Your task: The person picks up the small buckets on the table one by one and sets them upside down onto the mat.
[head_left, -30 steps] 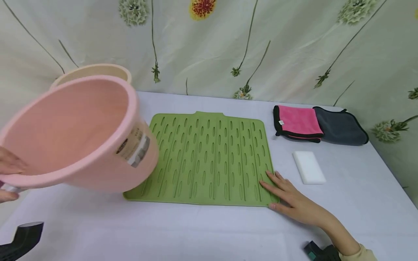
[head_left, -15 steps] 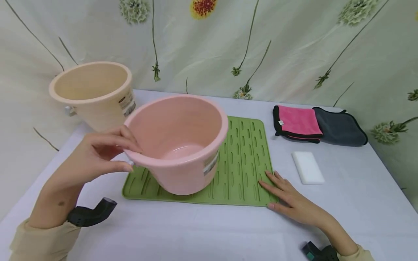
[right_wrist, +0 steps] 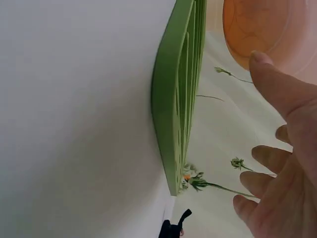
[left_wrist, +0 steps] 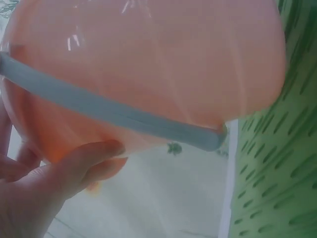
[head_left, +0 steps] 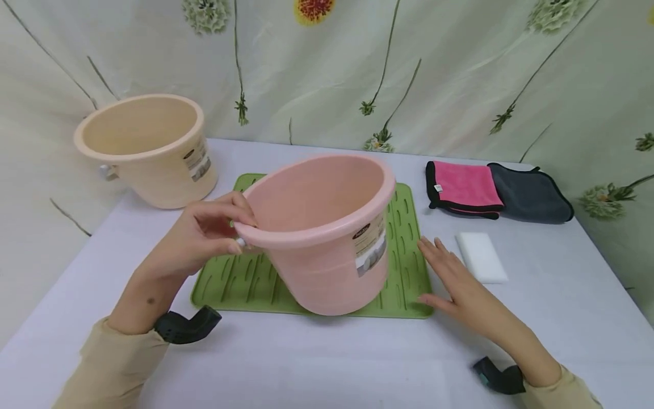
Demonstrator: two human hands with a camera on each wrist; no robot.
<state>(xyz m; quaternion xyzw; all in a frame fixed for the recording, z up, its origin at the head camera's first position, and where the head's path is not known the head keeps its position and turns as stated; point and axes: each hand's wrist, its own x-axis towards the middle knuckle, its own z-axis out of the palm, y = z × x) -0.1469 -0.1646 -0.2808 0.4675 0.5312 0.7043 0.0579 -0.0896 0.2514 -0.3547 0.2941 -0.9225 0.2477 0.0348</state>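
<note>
My left hand pinches the rim of a pink plastic bucket at its left side, thumb outside and fingers over the edge. Tilted a little, the bucket hangs over a green ribbed drying mat; the right wrist view shows a gap under its base. A grey handle crosses its outside in the left wrist view. At the mat's right edge is my right hand, fingers straight and spread, holding nothing. A label faces right on the bucket, which covers the mat's middle.
A cream bucket stands at the back left. Folded pink and dark grey cloths lie at the back right, with a white sponge block in front of them. A flowered curtain hangs behind the white-covered table.
My left hand has brought the pink bucket from the far left rightward over the mat, turning it more upright. My right hand has lifted off the mat's right edge.
</note>
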